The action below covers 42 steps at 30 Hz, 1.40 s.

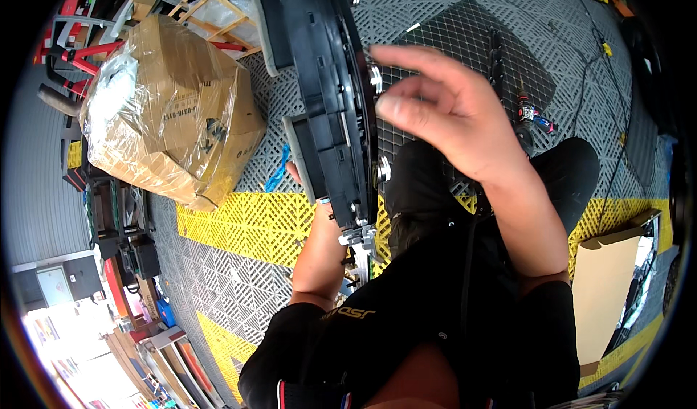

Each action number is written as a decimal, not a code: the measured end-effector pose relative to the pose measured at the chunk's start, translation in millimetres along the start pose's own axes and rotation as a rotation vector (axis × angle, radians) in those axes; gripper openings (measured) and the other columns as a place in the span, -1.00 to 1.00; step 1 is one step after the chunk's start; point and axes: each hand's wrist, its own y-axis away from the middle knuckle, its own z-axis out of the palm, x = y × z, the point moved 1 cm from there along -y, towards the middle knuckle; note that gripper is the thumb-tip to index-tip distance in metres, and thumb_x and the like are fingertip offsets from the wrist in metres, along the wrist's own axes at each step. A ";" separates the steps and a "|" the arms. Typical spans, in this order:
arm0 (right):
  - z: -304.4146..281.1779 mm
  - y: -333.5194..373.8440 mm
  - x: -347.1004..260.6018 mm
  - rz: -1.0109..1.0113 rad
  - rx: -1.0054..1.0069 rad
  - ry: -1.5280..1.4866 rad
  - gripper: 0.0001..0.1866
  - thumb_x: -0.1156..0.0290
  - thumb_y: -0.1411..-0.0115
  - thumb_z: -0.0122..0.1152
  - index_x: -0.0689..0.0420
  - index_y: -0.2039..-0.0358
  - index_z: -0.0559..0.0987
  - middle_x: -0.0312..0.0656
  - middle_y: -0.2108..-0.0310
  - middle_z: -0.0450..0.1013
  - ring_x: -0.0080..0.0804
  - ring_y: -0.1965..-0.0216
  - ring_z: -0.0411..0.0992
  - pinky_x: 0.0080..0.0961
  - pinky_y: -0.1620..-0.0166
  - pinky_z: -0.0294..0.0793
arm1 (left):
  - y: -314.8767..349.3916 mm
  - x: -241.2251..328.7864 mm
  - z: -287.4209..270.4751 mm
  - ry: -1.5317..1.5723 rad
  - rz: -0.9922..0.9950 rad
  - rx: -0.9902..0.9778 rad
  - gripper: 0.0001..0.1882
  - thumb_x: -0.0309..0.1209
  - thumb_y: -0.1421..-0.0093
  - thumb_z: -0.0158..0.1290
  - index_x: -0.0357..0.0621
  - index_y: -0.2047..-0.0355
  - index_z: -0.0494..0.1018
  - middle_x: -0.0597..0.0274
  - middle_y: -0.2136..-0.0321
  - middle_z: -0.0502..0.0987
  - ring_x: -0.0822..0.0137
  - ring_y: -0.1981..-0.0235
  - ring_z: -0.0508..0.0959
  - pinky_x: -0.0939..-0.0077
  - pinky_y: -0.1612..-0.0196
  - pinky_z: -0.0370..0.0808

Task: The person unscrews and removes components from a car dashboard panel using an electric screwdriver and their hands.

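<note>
A long black plastic car dashboard panel (pixel 323 97) stands on edge in front of my chest. Grey-rimmed ducts stick out of its left side, and silver round knobs (pixel 384 169) line its right face. My left hand (pixel 293 172) grips the panel from behind near its lower end; only a few fingertips show, the rest is hidden. Beside the middle silver knob is my right hand (pixel 454 108), with thumb and forefinger apart and nothing between them. Its forefinger is slightly blurred, and I cannot tell whether a fingertip touches the panel.
A big cardboard box (pixel 181 111) wrapped in clear film sits on the grey and yellow grid floor at left. A dark quilted mat (pixel 465 46) lies ahead, with a spray can (pixel 524 111) near its edge. Flattened cardboard (pixel 602 293) is at right; shelves (pixel 127 242) line the left.
</note>
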 end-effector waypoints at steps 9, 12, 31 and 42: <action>-16.9 -2.0 -12.4 -0.462 0.025 0.645 -0.57 0.57 -0.18 0.39 0.17 -0.09 0.63 -0.19 -0.02 0.52 -0.46 0.04 0.51 -0.56 -0.02 0.52 | -10.6 -12.1 -26.5 0.141 -0.203 -0.073 0.08 0.55 -0.14 -0.32 -0.20 -0.24 0.34 -0.03 0.30 0.60 0.21 0.74 0.42 0.40 0.78 0.24; -12.1 -3.3 -17.3 -0.488 -0.030 0.720 -0.60 0.53 -0.09 0.46 0.13 0.00 0.69 -0.21 -0.02 0.54 -0.36 -0.03 0.53 -0.48 -0.08 0.52 | -14.9 -16.2 -34.1 0.200 -0.257 -0.206 -0.03 0.41 -0.19 -0.17 -0.19 -0.28 0.30 -0.06 0.22 0.60 0.21 0.65 0.48 0.38 0.72 0.33; -59.1 -18.2 -44.7 -0.832 -0.394 1.384 -0.54 0.20 0.11 0.48 0.08 0.14 0.75 -0.28 0.01 0.62 -0.15 -0.16 0.49 -0.25 -0.10 0.54 | -3.6 -4.4 -50.7 0.291 -0.373 -0.276 0.02 0.26 -0.10 0.21 -0.24 -0.35 0.25 -0.12 -0.11 0.51 -0.01 0.03 0.64 0.08 0.06 0.68; -87.6 -8.0 -34.1 -1.198 -0.298 1.394 -0.67 0.33 0.10 0.57 0.12 0.28 0.74 -0.21 0.25 0.64 -0.23 0.06 0.62 -0.35 0.14 0.67 | 3.4 46.4 -10.2 -0.267 -0.290 -0.399 0.15 0.30 0.00 0.28 -0.40 -0.31 0.25 -0.03 -0.05 0.56 0.22 0.04 0.65 0.41 -0.01 0.65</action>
